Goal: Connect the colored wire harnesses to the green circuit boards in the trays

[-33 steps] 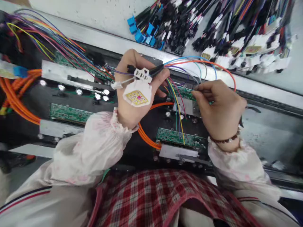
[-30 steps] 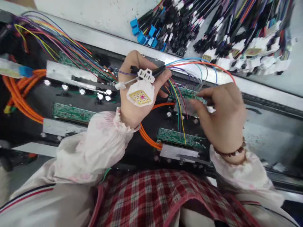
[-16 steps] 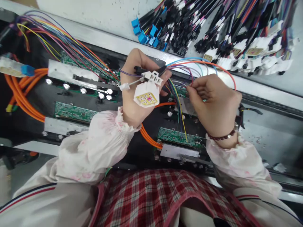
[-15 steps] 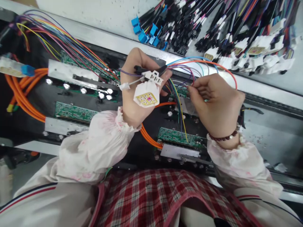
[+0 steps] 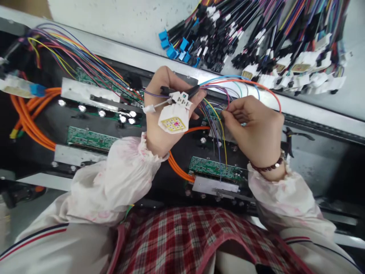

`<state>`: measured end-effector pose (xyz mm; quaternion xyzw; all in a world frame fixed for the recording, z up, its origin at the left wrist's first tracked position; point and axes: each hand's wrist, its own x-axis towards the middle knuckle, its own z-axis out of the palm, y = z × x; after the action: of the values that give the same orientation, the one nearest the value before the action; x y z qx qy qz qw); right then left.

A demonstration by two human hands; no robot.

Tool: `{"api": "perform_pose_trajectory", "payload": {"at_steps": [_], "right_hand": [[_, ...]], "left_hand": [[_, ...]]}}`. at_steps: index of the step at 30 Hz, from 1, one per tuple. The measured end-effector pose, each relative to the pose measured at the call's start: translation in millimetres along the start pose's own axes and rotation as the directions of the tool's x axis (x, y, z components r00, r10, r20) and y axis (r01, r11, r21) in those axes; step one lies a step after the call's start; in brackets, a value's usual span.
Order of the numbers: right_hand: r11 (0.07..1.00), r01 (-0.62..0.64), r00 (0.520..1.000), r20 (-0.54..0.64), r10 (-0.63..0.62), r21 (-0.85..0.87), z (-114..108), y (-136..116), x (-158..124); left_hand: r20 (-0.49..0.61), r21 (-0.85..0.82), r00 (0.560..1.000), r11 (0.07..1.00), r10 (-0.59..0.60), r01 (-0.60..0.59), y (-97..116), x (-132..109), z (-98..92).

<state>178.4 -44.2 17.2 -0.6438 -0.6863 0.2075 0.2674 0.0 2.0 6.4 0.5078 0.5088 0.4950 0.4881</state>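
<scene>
My left hand (image 5: 168, 97) is closed round the black-sleeved end of a wire harness (image 5: 194, 91). Its white connectors hang over the back of that hand, the largest a white plug with a yellow face (image 5: 174, 122). Coloured wires fan out from the sleeve to the right, with a yellow wire (image 5: 224, 140) hanging down. My right hand (image 5: 252, 129) pinches thumb against forefinger on a thin wire of the harness; its tip is hidden by the fingers. Beneath the hands lies a green circuit board (image 5: 216, 167) with a metal plate (image 5: 215, 186) along its edge.
More harnesses (image 5: 222, 34) with blue, black and white connectors lie on the grey surface beyond the metal rail (image 5: 108, 45). At left, wired boards (image 5: 91, 137) and thick orange cables (image 5: 30, 118) sit in the black tray. Black-handled cutters (image 5: 298, 135) rest at the right.
The view has shifted slightly. My right hand has moved a little left, closer to my left hand, still pinching. The hanging yellow and blue wires have swung slightly; my left hand keeps its hold.
</scene>
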Motion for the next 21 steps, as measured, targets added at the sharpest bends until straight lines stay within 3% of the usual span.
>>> {"api": "perform_pose_trajectory", "payload": {"at_steps": [6,15,21], "right_hand": [[1.000,-0.023,1.000,0.022,0.022,0.017,-0.3,1.0,0.0],[0.999,-0.027,0.999,0.022,0.026,0.027,-0.4,0.4,0.3],[0.998,-0.057,0.998,0.030,0.056,0.034,1.1,3.6,-0.1]], "left_hand": [[-0.006,-0.075,0.996,0.993,0.090,-0.091,-7.1,-0.7,-1.8],[-0.011,-0.046,0.999,0.998,0.040,-0.040,-0.5,-3.9,-1.2],[0.001,-0.096,0.998,0.993,0.067,-0.066,-10.5,0.2,-1.4]]}}
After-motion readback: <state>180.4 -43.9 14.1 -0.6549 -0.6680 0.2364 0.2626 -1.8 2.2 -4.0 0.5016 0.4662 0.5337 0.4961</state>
